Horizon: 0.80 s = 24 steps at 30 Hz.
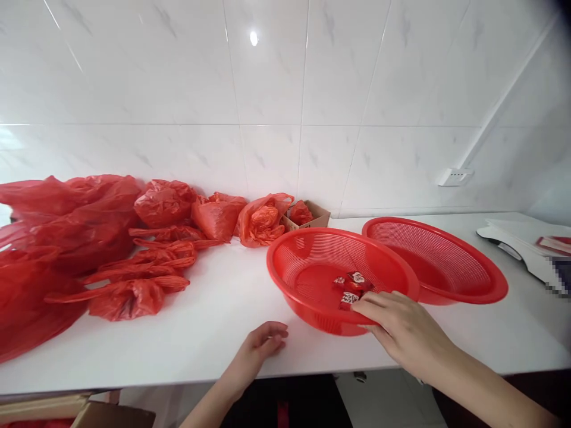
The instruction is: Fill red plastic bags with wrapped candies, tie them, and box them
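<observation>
My right hand (401, 327) grips the near right rim of a red plastic colander basket (307, 306), fingers over the inside and thumb beneath the edge. The basket looks slightly tilted. A few small red wrapped packets (352, 288) with white print lie in it near those fingers. My left hand (261, 348) is over the front of the white table, left of the basket and apart from it. Its fingers are loosely curved with nothing in them. Behind and to the right, a second red colander basket (486, 291) touches or overlaps the first; which, I cannot tell.
Several red plastic bags (156, 205) crowd the left and back of the white table (223, 309). A small cardboard box (319, 213) holding a red bag stands by the tiled wall. White equipment (517, 238) sits at far right. Below the table's left edge is an open carton (84, 410).
</observation>
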### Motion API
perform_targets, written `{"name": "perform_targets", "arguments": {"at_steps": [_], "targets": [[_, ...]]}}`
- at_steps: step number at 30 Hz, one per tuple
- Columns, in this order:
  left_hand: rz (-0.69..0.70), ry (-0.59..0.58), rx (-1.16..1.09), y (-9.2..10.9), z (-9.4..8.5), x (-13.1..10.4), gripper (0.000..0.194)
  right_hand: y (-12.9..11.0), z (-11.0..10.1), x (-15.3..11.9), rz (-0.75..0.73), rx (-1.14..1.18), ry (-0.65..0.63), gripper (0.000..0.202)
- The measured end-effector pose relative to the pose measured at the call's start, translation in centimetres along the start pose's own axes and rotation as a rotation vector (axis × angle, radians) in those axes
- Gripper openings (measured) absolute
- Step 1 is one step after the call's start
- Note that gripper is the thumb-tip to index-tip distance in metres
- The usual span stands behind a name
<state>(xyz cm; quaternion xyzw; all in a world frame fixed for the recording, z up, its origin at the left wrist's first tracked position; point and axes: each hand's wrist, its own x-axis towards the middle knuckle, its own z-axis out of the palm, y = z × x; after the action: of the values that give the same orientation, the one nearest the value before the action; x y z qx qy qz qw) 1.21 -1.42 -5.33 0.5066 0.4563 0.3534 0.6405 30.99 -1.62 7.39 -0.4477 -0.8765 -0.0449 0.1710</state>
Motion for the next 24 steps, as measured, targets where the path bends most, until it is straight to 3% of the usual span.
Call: {"name": "perform_targets", "arguments": {"at_steps": [3,7,10,13,16,18,21,24], "targets": [[-0.057,0.081,-0.027,0.0,-1.7,-1.6,0.039,1.1,2.4,0.5,0.087,-0.094,-0.012,0.037],[-0.068,0.110,-0.024,0.7,-2.3,-2.5,0.039,2.9,5.0,1.7,0.285,-0.264,-0.125,0.034],[-0.064,0.096,-0.023,0.9,-2.5,-2.4,0.039,3.6,5.3,3.1,0.416,-0.290,-0.244,0.036],[-0.044,0.112,-0.025,0.7,-3.2,-1.5,0.035,2.6,4.2,5.7,0.380,-0.152,-0.190,0.049],[-0.014,0.139,-0.039,0.4,-3.9,-0.2,0.035,0.3,3.4,10.2,0.270,0.016,-0.059,0.043],[0.017,0.164,-0.062,0.3,-4.3,0.6,0.037,-1.1,4.2,14.2,0.217,0.099,-0.047,0.033],[0.067,0.182,-0.097,0.0,-4.7,1.4,0.039,-2.1,7.6,20.7,0.210,0.138,-0.098,0.025],[0.124,0.203,-0.104,-1.0,-4.7,1.7,0.040,-1.9,12.0,25.7,0.279,0.141,-0.103,0.030]]}}
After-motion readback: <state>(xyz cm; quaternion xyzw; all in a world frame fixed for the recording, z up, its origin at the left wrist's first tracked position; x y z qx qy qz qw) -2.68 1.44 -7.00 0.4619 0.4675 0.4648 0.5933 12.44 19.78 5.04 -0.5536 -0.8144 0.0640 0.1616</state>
